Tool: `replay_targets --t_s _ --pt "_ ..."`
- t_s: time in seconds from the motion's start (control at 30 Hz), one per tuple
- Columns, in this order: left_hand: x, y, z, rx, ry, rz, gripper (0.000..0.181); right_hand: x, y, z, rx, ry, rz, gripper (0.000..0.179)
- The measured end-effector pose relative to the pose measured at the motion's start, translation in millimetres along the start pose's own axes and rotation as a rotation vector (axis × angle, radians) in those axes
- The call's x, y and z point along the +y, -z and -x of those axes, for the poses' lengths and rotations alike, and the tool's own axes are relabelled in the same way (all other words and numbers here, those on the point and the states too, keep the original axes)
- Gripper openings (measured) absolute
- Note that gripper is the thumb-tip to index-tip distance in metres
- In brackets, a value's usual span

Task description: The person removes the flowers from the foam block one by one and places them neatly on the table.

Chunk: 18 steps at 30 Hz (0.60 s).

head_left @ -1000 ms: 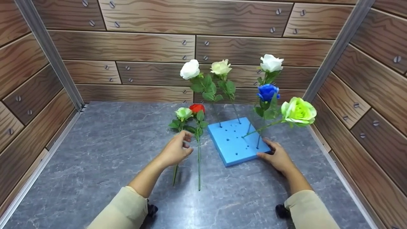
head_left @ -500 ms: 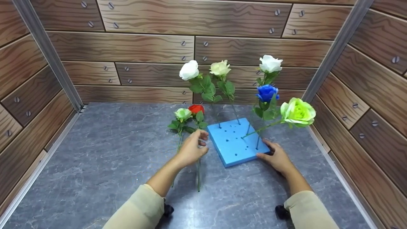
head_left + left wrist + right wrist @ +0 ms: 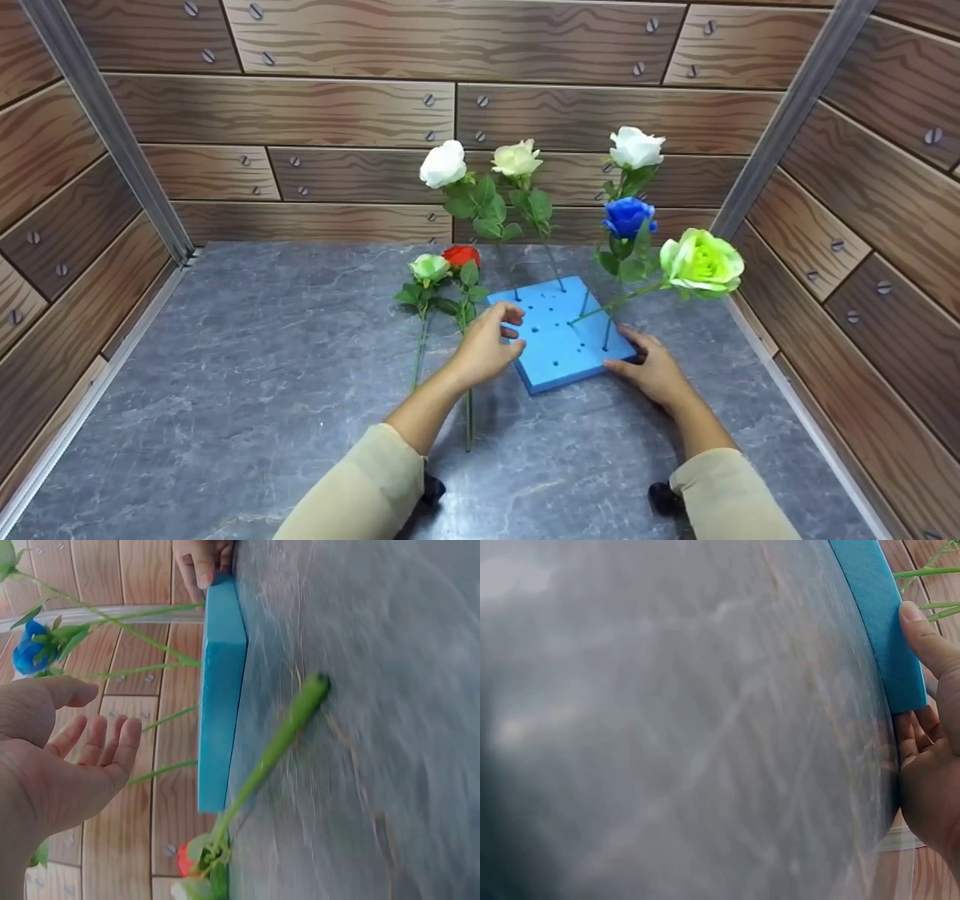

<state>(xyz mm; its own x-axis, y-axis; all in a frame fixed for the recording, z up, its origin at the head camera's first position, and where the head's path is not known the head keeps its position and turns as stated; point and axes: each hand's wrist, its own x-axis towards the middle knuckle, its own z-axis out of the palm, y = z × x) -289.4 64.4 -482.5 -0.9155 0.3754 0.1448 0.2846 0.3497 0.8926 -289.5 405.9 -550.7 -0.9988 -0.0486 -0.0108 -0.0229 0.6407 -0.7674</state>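
Note:
A blue foam block (image 3: 564, 365) with holes in its top lies on the table, artificial roses standing in it. My right hand (image 3: 654, 371) holds its near right corner, thumb (image 3: 922, 630) on one side and fingers round the other. Above the block's left edge hovers my left hand (image 3: 487, 346), fingers loosely bent and nothing in them. In the block stand two white roses (image 3: 442, 163) (image 3: 637, 148), a cream rose (image 3: 517, 158), a blue rose (image 3: 628, 217) and a leaning bright green rose (image 3: 702, 262). Left of it lie a red rose (image 3: 461, 256) and a pale green rose (image 3: 430, 268).
A grey marbled table (image 3: 285, 375) spreads under everything. Wood-patterned walls (image 3: 300, 112) enclose the back and both sides, with metal posts at the corners. The loose rose's stem end (image 3: 304, 701) points toward the near edge, below my left forearm.
My left hand has moved right, from over the loose roses' stems to above the left part of the foam block. My right hand stays at the block's corner.

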Motion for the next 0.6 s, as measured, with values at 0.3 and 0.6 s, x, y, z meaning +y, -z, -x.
replay_targets --t_s 0.3,0.6 --pt "9.8 -23.2 -14.5 -0.018 -0.001 0.033 0.039 -1.6 1.0 -0.2 -0.01 -0.014 -0.007 0.087" --pt "19.4 -50.8 -33.3 -0.048 0.057 0.131 0.038 -1.6 -2.1 -2.1 0.007 -0.03 -0.022 0.087"
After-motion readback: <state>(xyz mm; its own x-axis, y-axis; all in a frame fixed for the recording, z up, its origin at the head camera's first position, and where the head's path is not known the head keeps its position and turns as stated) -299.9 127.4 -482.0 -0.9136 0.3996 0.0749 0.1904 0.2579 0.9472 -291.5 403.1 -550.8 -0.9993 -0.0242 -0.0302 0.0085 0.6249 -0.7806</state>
